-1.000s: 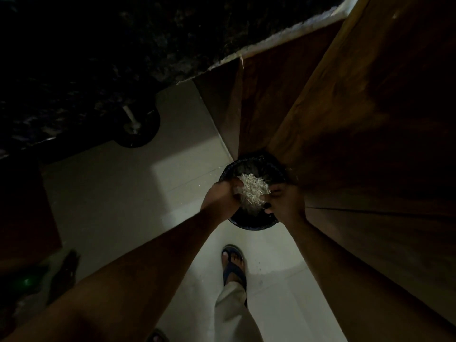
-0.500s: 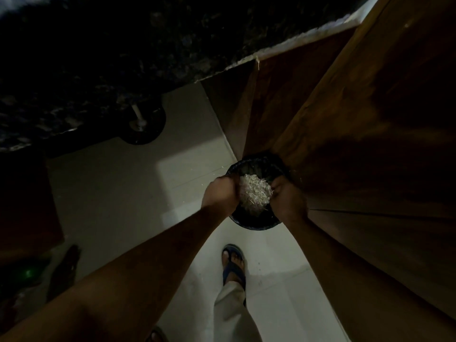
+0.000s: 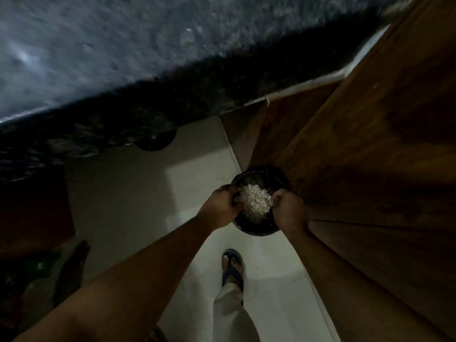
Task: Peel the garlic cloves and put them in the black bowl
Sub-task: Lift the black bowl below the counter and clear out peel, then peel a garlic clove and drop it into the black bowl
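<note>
A black bowl (image 3: 256,229) hangs low in front of me, above the floor, beside a wooden cabinet. A heap of pale garlic skins (image 3: 255,202) fills its middle. My left hand (image 3: 220,208) grips the bowl's left rim with fingers curled over the edge. My right hand (image 3: 288,209) grips the right rim the same way. No whole cloves can be made out in the dim light.
A dark stone counter (image 3: 123,58) juts overhead at the top left. Wooden cabinet doors (image 3: 370,169) stand close on the right. My sandalled foot (image 3: 232,267) is on the pale tiled floor (image 3: 138,198). A round dark object (image 3: 155,141) lies under the counter edge.
The view has tilted up, so more of the counter shows. Both hands keep hold of the bowl, which stays at about the same place by the cabinet.
</note>
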